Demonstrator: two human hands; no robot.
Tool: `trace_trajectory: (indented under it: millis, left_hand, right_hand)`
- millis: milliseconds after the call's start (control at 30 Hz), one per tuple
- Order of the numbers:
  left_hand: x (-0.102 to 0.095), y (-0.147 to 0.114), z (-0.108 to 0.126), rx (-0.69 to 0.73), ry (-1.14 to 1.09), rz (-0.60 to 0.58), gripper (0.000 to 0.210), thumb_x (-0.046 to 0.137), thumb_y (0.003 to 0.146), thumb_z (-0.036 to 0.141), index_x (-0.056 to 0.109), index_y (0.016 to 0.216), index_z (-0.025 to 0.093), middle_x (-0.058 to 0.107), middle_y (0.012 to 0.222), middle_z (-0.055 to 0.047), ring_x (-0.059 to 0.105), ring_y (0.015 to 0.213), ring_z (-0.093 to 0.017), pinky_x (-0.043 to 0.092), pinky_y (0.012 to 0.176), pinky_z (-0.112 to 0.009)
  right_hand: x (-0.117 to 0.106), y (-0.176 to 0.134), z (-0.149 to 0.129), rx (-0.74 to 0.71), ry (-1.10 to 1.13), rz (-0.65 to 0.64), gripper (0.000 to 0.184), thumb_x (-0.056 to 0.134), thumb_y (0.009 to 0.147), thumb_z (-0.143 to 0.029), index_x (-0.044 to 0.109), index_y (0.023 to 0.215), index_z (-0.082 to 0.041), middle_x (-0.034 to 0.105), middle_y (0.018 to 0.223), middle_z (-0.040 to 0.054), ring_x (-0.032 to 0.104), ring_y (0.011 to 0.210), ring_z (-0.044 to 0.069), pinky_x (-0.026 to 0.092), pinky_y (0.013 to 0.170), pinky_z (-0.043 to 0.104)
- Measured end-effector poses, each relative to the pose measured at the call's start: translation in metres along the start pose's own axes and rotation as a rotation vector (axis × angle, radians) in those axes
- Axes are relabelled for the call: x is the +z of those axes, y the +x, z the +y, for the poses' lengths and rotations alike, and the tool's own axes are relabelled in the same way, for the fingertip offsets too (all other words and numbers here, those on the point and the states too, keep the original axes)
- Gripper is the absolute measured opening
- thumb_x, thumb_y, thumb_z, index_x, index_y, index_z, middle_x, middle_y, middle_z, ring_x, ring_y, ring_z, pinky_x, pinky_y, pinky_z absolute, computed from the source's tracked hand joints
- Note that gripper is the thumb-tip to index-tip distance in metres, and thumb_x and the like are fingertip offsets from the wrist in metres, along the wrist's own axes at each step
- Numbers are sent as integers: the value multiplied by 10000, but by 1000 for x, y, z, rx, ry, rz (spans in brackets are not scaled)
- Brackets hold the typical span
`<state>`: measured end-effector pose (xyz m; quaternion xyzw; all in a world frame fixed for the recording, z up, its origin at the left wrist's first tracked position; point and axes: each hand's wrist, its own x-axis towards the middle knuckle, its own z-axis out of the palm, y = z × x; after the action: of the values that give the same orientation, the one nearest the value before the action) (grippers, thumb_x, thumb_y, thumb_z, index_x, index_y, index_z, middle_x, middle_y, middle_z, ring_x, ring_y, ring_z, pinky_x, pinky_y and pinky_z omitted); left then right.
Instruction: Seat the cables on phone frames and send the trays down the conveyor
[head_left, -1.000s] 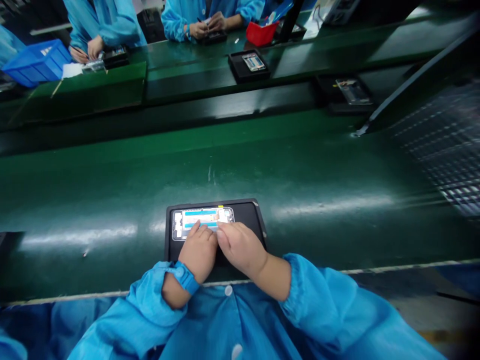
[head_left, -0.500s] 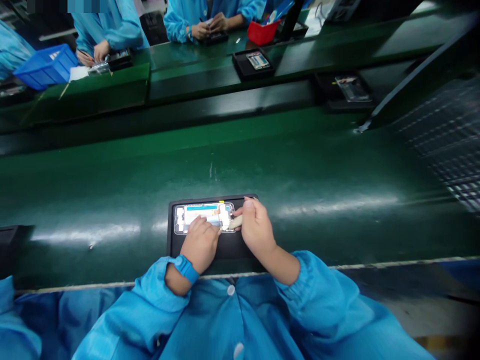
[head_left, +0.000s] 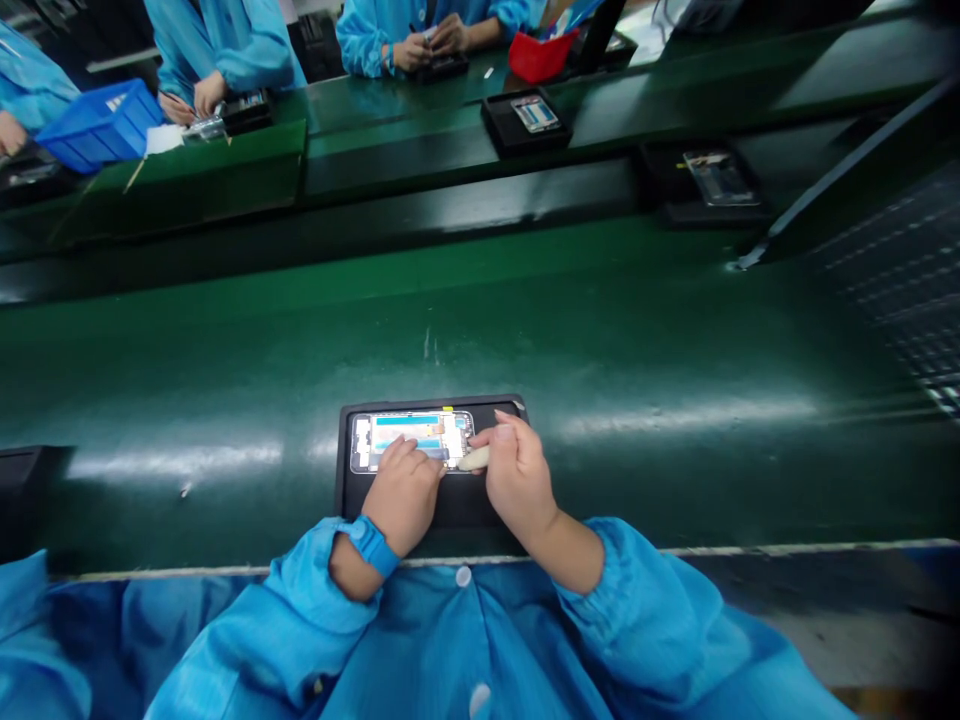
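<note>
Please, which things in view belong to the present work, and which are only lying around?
In use: left hand, right hand, pale tool, open phone, black tray.
Seemingly apart from it: red bin, blue bin, rear tray, second phone.

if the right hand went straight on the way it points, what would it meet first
Likely the open phone: the pale tool in the right hand points leftward at its near right corner, possibly touching it; depth is unclear. The left hand lies beyond.
</note>
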<state>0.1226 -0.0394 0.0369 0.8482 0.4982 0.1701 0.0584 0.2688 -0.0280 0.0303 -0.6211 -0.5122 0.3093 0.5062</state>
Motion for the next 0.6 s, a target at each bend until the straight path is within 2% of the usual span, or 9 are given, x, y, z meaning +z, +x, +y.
trace_trajectory:
  millis: [400,467,600]
  left_hand:
    - [-3,1,1,-1,-28,-39,171,441,804,118,596,769,182,589,714,-23,539,861,-187,389,927,-431]
    - [-3,1,1,-17,-34,-44,176,438,802,116,598,772,184,592,724,-23,537,875,-190,386,928,-436]
    - [-1,-1,-1,-5,-32,-49,224,416,774,80,606,827,188,603,768,-35,532,911,-200,382,935,-436]
  right_hand:
    - [-4,1,-6,-221,-150,-39,207,336,852,-256,515,945,-209,661,697,14,631,685,159,511,647,312]
    - [-6,2,-12,-308,-218,-92,230,327,856,-270,537,922,-206,664,728,32,628,700,166,511,655,313]
    - [1,4,-27,-508,-443,-326,314,291,867,-276,595,865,-197,657,707,63,613,641,176,496,600,291]
